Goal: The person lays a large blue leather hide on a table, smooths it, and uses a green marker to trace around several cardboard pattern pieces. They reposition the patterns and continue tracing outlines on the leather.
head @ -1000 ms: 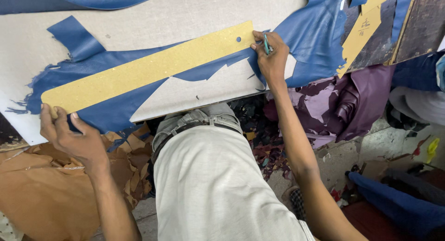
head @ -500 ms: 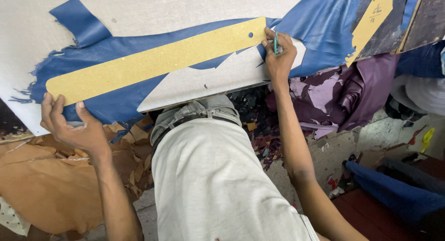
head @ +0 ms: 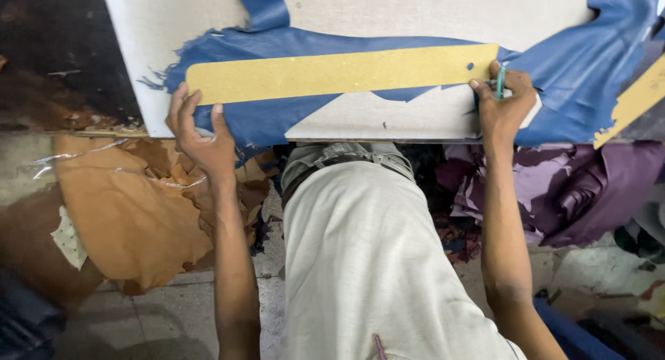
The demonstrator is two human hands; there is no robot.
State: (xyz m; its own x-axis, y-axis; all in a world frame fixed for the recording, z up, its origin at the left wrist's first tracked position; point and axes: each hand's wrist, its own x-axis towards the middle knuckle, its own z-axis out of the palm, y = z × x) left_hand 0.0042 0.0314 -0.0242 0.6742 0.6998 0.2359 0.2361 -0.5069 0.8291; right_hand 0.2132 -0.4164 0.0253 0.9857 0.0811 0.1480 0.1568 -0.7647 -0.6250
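**Hands on a yellow template over blue leather**

The right hand (head: 504,104), at the upper right of the frame, had its fingers (head: 485,95) clenched around a slim teal pen-like tool (head: 500,79), held upright with its tip at the right end of the long yellow cardboard template strip (head: 332,73). The left hand (head: 201,135), at left of centre, lay with its fingers (head: 181,107) spread and released, grasping nothing; the fingertips pressed down on the sheet of blue leather (head: 277,118) just below the strip's left end.

The strip lay flat and nearly level across the blue leather, which was spread over the pale grey desk (head: 415,14) along the top of the frame. Below the desk edge, crumpled tan leather (head: 131,208) was heaped at lower left, and purple leather pieces (head: 575,187) lay at the right. A second yellow strip (head: 634,104) showed at the right edge. The floor (head: 173,311) below was grey and worn.
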